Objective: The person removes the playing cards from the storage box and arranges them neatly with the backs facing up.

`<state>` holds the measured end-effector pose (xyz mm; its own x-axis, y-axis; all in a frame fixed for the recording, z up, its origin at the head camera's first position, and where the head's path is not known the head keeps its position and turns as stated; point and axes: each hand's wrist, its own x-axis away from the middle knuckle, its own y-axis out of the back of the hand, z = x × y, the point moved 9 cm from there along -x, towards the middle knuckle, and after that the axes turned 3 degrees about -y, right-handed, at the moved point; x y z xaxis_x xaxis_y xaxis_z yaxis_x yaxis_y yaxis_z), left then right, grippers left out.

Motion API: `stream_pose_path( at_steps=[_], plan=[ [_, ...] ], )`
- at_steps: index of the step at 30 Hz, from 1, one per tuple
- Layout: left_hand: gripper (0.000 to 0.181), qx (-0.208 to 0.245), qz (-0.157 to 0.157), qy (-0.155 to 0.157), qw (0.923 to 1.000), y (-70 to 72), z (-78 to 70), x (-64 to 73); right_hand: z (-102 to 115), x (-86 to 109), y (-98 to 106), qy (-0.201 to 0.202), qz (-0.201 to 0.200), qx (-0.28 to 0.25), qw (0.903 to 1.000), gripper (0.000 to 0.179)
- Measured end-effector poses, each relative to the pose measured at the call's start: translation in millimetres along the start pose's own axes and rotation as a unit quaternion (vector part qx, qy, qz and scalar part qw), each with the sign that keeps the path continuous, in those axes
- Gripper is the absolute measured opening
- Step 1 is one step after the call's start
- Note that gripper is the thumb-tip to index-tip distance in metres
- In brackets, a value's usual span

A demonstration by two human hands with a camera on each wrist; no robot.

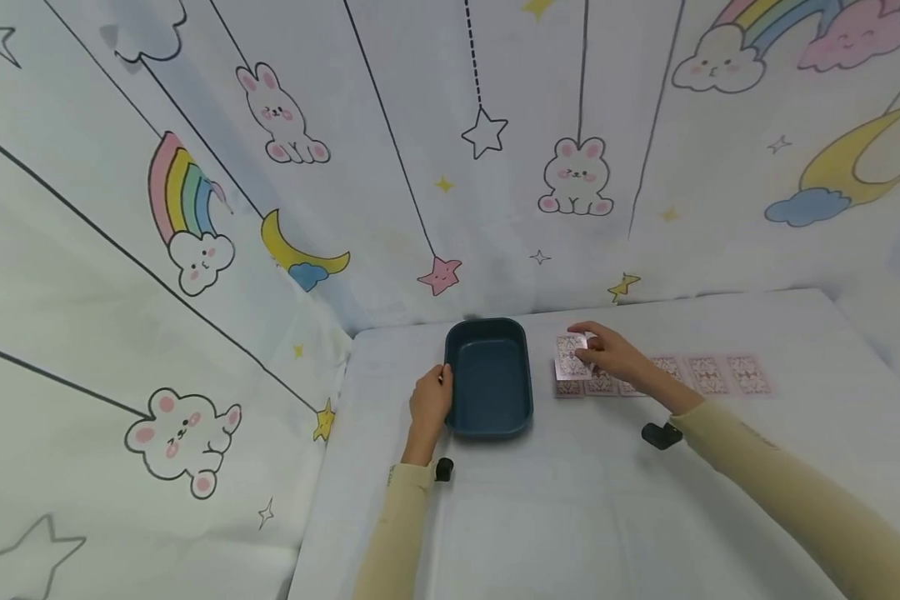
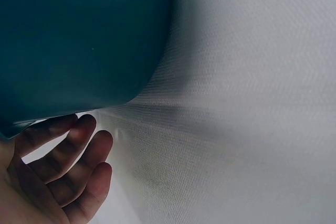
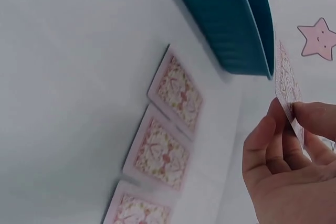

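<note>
A dark teal rectangular plastic basin stands on the table, its inside bare. My left hand holds its left rim; in the left wrist view the fingers lie along the outer wall and the thumb is hidden. Right of the basin, my right hand pinches a playing card between thumb and fingers, raised over the row's left end. Its pink patterned back shows in the head view, and it appears nearly edge-on in the right wrist view. Below it lie several face-down cards in a row.
More face-down cards continue the row to the right, partly hidden by my right forearm. A white cloth covers the table. Behind it hangs a white curtain printed with rabbits, stars and rainbows. Black devices sit at both wrists.
</note>
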<state>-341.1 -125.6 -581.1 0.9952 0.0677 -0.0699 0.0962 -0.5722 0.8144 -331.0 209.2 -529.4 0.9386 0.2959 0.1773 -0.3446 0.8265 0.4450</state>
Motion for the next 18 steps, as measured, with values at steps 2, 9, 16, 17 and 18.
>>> stream_pose_path(
  at_steps=[2,9,16,17,18],
  plan=[
    [0.039,0.0,-0.002,-0.001,1.0,-0.2,-0.7,0.3,-13.1,-1.3,4.0,0.003,-0.002,0.0,1.0,0.052],
    [0.039,0.0,-0.001,0.011,0.9999,-2.7,1.1,0.4,-24.9,8.0,19.6,0.004,-0.012,0.0,0.9999,0.052],
    [0.039,-0.003,-0.002,0.007,1.0,-3.3,2.0,-0.2,-39.3,19.0,33.9,-0.014,-0.023,0.002,0.9996,0.052],
    [0.039,-0.004,-0.002,0.007,1.0,-3.3,2.3,-0.3,-41.6,20.3,35.2,-0.014,-0.022,0.002,0.9997,0.053],
    [0.039,-0.004,-0.003,0.007,1.0,-2.8,2.4,-0.3,-43.5,21.7,36.0,-0.014,-0.022,0.002,0.9997,0.053]
  ],
)
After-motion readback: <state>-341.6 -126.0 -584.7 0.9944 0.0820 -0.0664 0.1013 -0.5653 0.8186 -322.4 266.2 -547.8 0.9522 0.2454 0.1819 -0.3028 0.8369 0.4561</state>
